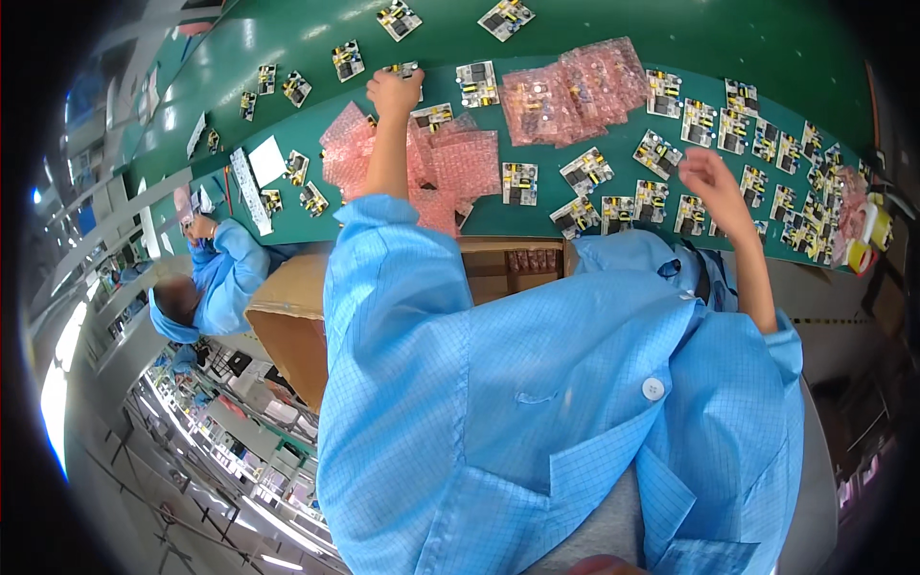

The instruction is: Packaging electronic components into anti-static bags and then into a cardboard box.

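Observation:
My left hand (pixel 393 94) reaches to the far side of the green table, its fingers closed on the near edge of a circuit board (pixel 403 70). Pink bubble-wrap bags (pixel 465 161) lie in a loose spread just below that hand, partly covering another circuit board (pixel 433 117). On the right, my right hand (pixel 711 180) hovers over the table with its fingers apart and nothing in them. The closest board to it is a white one with black and yellow parts (pixel 657 154), beside its fingertips.
Filled pink bubble bags (pixel 575 93) form a pile at the centre back. Many loose boards (pixel 757 182) crowd the right side, with a yellow-and-white tape roll (pixel 876 228) at the end. An open cardboard box (pixel 287 287) stands below the table edge. A co-worker in blue (pixel 225 273) sits at left.

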Demonstrator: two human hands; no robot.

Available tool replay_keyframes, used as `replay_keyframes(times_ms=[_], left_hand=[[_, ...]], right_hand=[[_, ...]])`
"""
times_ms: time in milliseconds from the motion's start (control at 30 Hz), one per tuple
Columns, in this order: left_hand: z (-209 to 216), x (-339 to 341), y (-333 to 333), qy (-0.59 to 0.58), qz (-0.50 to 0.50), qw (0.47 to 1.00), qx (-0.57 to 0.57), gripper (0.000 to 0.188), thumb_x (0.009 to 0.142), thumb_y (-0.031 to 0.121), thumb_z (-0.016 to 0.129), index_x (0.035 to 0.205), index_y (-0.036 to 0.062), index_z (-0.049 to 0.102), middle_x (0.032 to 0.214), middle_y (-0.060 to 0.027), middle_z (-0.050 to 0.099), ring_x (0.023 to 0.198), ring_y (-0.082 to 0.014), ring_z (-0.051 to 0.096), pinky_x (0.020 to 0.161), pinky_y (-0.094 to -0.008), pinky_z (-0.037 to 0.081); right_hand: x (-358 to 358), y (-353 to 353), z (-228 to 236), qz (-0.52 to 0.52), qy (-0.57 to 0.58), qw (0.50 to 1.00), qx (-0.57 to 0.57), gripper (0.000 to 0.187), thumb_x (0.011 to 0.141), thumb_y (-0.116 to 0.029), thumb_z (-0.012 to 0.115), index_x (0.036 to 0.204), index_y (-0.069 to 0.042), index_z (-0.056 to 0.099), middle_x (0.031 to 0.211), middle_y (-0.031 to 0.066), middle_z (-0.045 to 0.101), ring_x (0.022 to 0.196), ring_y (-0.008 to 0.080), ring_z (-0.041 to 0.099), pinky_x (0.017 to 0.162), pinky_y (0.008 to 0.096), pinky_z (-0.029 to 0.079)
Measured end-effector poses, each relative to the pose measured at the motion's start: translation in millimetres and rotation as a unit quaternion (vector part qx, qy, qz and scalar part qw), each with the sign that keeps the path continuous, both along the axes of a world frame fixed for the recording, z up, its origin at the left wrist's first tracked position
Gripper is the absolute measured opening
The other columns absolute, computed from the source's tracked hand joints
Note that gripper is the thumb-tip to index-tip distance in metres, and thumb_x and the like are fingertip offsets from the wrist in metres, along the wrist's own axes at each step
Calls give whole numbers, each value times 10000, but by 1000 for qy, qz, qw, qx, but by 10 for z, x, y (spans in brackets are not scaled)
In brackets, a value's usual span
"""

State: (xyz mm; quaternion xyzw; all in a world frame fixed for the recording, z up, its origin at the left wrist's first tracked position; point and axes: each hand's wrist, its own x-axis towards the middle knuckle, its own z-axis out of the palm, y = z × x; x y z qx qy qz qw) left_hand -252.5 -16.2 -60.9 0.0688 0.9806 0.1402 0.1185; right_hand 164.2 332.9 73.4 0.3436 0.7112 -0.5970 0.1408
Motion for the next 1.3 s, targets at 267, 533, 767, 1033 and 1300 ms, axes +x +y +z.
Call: replay_keyframes(times_ms=[267,533,767,1033,1300], left_hand=[[444,556,186,158,11,976,147,804,762,429,728,1252,-113,393,1161,-267,507,1087,-402,466,959,-479,386],[994,1897,1015,-155,25,939,306,977,621,447,832,1268,-116,366,1232,-295,488,1131,-430,525,935,-446,463],[728,1816,1016,-105,56,962,245,745,615,292,872,1110,-102,478,1134,-230,593,1020,-314,615,887,-376,489],[1037,1974,737,-271,98,804,521,578,759,76,766,1245,9,459,1097,-86,620,960,-158,620,802,-317,519],[1118,2113,598,-338,86,736,581,623,775,24,746,1317,27,439,1119,-78,629,989,-166,617,860,-327,504]], right_hand=[[-1452,-470,-379,-25,88,993,74,684,801,-358,756,1269,55,476,1202,197,592,1096,257,582,941,362,466],[-1830,-626,-608,53,11,970,237,938,616,-473,825,1247,117,460,1228,296,542,1152,390,544,973,412,448],[-1780,-799,-548,50,40,985,162,1078,595,-374,854,1353,100,252,1188,268,564,1111,350,579,940,395,463],[-1485,-859,-100,-31,71,967,-243,629,774,-145,758,1305,7,459,1194,112,611,1090,201,597,941,348,474],[-1385,-1006,-129,-41,118,934,-334,540,818,-84,707,1308,-41,482,1213,97,605,1071,184,619,897,365,537]])
